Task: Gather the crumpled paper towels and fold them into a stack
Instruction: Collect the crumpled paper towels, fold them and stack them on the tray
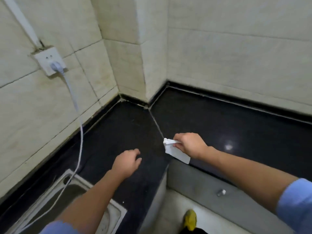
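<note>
Our right hand [190, 145] is pinched on the paper towels [175, 150]: a crumpled wad at the fingertips, a flatter sheet hanging below, over the black tabletop [236, 125] edge at about 3 o'clock of frame centre. Our left hand [126, 162] hovers over the tabletop at 6 o'clock, fingers loosely spread, gripping nothing. No other towels visible on the tabletop. The sink [116, 211] and white cord [79, 125] sit at 8 o'clock, well apart. We read gathering as about done and folding as next: bring the left hand across, take the free corner, flatten the wad against the tabletop.
</note>
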Demonstrator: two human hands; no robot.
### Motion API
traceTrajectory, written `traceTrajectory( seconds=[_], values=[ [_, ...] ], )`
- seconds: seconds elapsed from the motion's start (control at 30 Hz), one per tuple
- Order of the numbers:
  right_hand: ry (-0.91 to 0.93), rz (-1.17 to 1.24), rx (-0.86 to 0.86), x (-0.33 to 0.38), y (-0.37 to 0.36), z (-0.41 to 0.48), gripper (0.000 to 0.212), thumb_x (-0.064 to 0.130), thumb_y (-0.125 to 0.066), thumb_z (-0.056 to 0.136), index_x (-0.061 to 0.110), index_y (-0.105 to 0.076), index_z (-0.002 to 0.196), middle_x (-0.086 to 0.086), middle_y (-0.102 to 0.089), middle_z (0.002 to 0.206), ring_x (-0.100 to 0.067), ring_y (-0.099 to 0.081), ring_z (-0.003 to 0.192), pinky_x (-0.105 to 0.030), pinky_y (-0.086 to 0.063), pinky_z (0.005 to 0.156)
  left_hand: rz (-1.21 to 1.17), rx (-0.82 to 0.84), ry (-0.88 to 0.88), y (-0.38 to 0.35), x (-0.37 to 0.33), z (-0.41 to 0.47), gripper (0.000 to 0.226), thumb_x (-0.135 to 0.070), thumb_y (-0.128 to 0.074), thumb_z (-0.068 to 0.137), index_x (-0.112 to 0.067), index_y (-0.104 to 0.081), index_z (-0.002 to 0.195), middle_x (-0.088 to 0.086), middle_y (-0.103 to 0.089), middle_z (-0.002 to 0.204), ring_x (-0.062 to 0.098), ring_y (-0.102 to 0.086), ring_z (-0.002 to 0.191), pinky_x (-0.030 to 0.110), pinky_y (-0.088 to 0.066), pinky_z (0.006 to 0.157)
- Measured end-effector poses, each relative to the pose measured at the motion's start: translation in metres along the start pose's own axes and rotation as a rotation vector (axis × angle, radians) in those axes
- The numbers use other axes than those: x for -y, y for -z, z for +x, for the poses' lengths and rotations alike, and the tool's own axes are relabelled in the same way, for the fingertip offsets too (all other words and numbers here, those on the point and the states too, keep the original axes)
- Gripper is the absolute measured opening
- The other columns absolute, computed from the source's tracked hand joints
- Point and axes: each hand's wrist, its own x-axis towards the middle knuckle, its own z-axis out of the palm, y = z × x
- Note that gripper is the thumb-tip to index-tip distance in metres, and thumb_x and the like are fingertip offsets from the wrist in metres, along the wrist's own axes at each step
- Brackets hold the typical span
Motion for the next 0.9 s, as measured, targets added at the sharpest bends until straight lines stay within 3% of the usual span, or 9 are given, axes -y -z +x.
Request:
traceTrajectory(
  seconds=[0.4,0.63,0.9],
  values=[
    [-0.625,-0.065,-0.177,-0.169,0.055,-0.334,0.024,0.042,-0.048,0.095,0.023,-0.057,0.106,0.003,-0.067,0.106,-0.024,-0.061,0.095,-0.035,-0.044,0.071,0.183,0.099,-0.607,-0.064,-0.329,0.028,0.028,-0.036,-0.051,0.093,-0.023,-0.059,0.116,0.002,-0.066,0.114,0.025,-0.061,0.103,0.034,-0.049,0.082],
    [-0.873,-0.115,-0.183,-0.255,0.064,-0.560,0.024,0.043,-0.050,0.094,0.024,-0.058,0.107,0.004,-0.067,0.108,-0.024,-0.061,0.099,-0.035,-0.046,0.074,0.110,0.168,-0.864,-0.160,-0.562,-0.028,0.025,-0.035,-0.052,0.092,-0.022,-0.060,0.110,0.002,-0.068,0.110,0.026,-0.061,0.101,0.034,-0.049,0.079],
    [-1.154,-0.095,-0.235,-0.322,0.080,-0.742,0.021,0.039,-0.046,0.096,0.023,-0.057,0.105,0.003,-0.065,0.104,-0.023,-0.060,0.096,-0.033,-0.038,0.066,0.117,0.298,-1.140,-0.223,-0.753,-0.080,0.023,-0.037,-0.049,0.092,-0.023,-0.060,0.108,0.002,-0.068,0.108,0.024,-0.062,0.098,0.036,-0.051,0.080]
  ],
)
